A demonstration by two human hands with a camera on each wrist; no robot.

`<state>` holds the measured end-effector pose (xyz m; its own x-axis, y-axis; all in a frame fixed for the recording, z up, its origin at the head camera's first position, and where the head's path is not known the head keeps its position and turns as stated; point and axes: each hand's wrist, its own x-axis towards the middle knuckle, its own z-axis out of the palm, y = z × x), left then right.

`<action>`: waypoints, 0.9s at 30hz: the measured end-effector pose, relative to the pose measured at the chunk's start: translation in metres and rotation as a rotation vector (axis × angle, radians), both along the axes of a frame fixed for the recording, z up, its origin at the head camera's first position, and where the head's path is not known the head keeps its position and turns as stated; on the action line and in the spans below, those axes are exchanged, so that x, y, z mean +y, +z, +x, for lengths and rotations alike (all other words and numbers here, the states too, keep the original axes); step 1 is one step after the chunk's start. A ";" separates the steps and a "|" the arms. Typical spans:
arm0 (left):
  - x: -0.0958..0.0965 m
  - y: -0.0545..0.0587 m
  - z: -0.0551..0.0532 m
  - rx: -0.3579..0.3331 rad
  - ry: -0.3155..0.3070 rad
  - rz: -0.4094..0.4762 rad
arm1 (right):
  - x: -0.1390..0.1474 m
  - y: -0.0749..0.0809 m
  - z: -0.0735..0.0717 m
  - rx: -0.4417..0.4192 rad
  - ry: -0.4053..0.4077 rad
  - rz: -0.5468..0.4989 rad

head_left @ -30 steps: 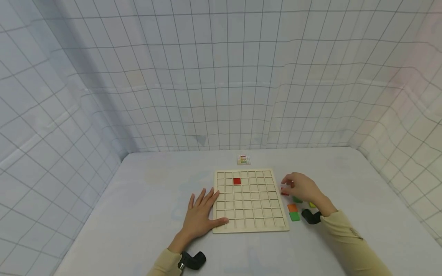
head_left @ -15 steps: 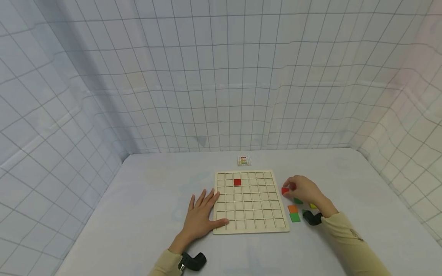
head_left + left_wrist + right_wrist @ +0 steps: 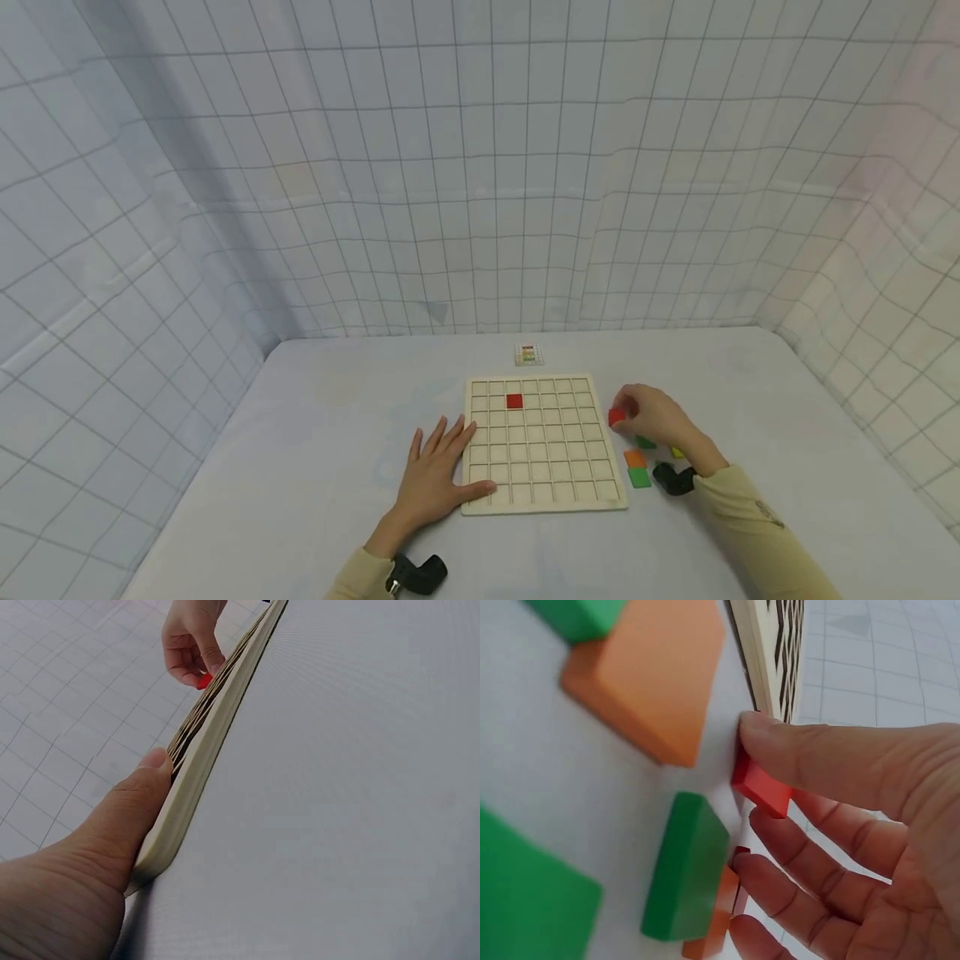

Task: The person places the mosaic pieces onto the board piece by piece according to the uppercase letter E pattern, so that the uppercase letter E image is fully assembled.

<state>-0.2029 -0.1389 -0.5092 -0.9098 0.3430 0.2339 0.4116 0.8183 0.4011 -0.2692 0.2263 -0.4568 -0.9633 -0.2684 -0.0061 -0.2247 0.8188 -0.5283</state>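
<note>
A pale grid board point(image 3: 555, 467) lies on the table with one red tile point(image 3: 514, 402) in a cell of its second row. My left hand point(image 3: 433, 479) rests spread on the board's left edge, with the thumb over the lower left corner. Just off the board's right edge, my right hand point(image 3: 654, 414) pinches another red tile point(image 3: 761, 785) between thumb and fingers. Below that hand lie an orange tile point(image 3: 635, 459) and a green tile point(image 3: 639, 477). A dark green tile point(image 3: 686, 866) shows under the right fingers in the right wrist view.
A small card with a coloured grid pattern point(image 3: 528, 354) lies behind the board. A yellow tile point(image 3: 677, 452) is partly hidden by the right wrist. White cloth with grid lines point(image 3: 525, 200) hangs around the back and sides of the table.
My right hand has taken hold of the red tile beside the board and lifted it slightly, shifting a little to the left. My left hand has stayed on the board.
</note>
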 end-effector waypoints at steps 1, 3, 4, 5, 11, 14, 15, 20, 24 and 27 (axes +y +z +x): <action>0.000 0.000 0.000 0.002 -0.001 -0.001 | 0.000 -0.001 0.000 0.002 0.000 -0.007; 0.000 -0.001 0.000 0.005 -0.002 0.001 | -0.001 -0.001 0.001 0.008 0.001 -0.017; 0.000 -0.001 0.000 0.008 -0.003 0.004 | -0.002 0.000 0.001 0.014 0.001 -0.021; 0.000 -0.001 0.000 0.010 -0.003 0.007 | -0.002 0.001 0.002 0.021 0.004 -0.024; 0.000 -0.002 0.001 0.016 0.007 0.002 | -0.006 0.002 0.001 0.115 0.016 -0.051; 0.000 -0.002 0.002 0.027 0.008 -0.004 | -0.010 0.000 -0.001 0.210 0.028 -0.075; 0.000 -0.002 0.002 0.030 0.007 -0.003 | -0.012 -0.001 -0.002 0.241 0.034 -0.088; 0.000 0.000 0.003 0.010 0.007 0.004 | -0.027 0.000 -0.007 0.315 0.079 -0.182; -0.001 -0.002 0.002 0.014 0.005 -0.002 | -0.042 0.004 -0.009 0.312 0.141 -0.232; -0.001 -0.004 0.001 0.020 0.006 -0.008 | -0.053 0.005 -0.012 0.296 0.186 -0.250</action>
